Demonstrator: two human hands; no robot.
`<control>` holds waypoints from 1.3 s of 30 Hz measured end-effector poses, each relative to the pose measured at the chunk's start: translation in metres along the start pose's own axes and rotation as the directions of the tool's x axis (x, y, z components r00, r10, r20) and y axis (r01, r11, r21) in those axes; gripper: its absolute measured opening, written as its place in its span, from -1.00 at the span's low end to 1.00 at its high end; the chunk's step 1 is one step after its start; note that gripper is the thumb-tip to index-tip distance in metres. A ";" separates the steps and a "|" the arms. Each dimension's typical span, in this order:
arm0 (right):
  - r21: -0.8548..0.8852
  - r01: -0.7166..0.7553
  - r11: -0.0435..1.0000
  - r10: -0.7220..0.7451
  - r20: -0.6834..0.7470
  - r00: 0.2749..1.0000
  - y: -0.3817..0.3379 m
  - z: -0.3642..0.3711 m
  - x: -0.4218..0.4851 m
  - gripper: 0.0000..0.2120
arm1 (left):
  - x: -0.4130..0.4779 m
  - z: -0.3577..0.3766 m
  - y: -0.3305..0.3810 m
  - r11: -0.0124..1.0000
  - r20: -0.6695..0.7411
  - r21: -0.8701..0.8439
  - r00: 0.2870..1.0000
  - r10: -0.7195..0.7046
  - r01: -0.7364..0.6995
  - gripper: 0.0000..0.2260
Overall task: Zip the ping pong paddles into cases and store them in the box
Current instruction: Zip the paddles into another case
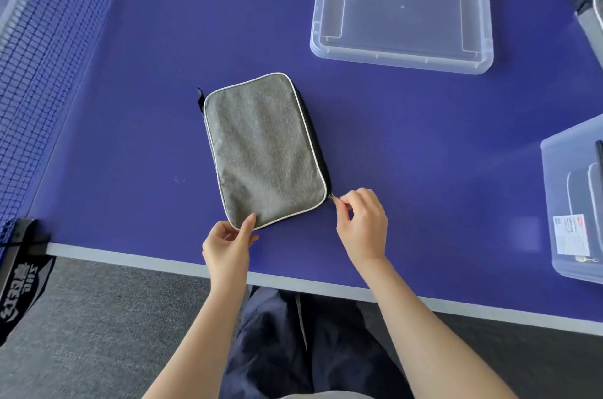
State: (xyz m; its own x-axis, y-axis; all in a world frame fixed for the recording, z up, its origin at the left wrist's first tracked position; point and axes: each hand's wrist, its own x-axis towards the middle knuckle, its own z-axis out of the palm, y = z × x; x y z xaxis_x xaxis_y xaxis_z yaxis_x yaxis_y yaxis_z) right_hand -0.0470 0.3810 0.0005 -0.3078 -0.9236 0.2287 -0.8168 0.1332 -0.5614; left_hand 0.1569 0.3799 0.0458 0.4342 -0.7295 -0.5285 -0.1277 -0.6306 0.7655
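A grey fabric paddle case (264,150) with white piping and a black zipper side lies flat on the blue ping pong table (424,144). My left hand (228,248) pinches the case's near left corner, thumb on top. My right hand (360,222) pinches the small metal zipper pull (331,196) at the case's near right corner. No paddle shows; whatever the case holds is hidden. A clear storage box (574,202) at the right edge holds other grey cases standing on edge.
A clear plastic lid (402,11) lies upside down at the far middle-right. The blue net (36,78) runs along the left, clamped at the table's near edge. Another grey case (592,20) peeks in at the far right. Grey carpet lies below.
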 end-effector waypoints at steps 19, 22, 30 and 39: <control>-0.035 0.180 0.983 -0.173 0.152 0.973 -0.003 0.006 0.090 -0.75 | 0.020 -0.018 0.005 0.961 0.091 0.265 0.995 0.053 -0.075 -0.60; -0.034 0.170 0.985 -0.162 0.169 0.972 -0.005 0.010 0.099 -0.75 | 0.023 -0.020 0.007 0.956 0.103 0.289 0.994 0.030 -0.059 -0.57; -0.047 0.199 0.979 -0.186 0.196 0.963 -0.010 0.023 0.126 -0.79 | 0.023 -0.023 0.013 0.954 0.124 0.297 0.992 0.001 -0.038 -0.57; 0.183 -0.131 0.974 0.059 0.354 0.933 -0.026 0.043 0.171 -0.88 | 0.028 -0.027 0.013 0.948 0.160 0.319 0.986 -0.040 -0.014 -0.61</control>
State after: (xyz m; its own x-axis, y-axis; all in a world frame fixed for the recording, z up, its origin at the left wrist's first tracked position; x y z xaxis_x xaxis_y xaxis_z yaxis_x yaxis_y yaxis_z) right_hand -0.0568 0.2045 0.0199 -0.1625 -0.9815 -0.1010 -0.6664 0.1847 -0.7224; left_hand 0.1916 0.3579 0.0511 0.2903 -0.7370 -0.6104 -0.4113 -0.6720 0.6158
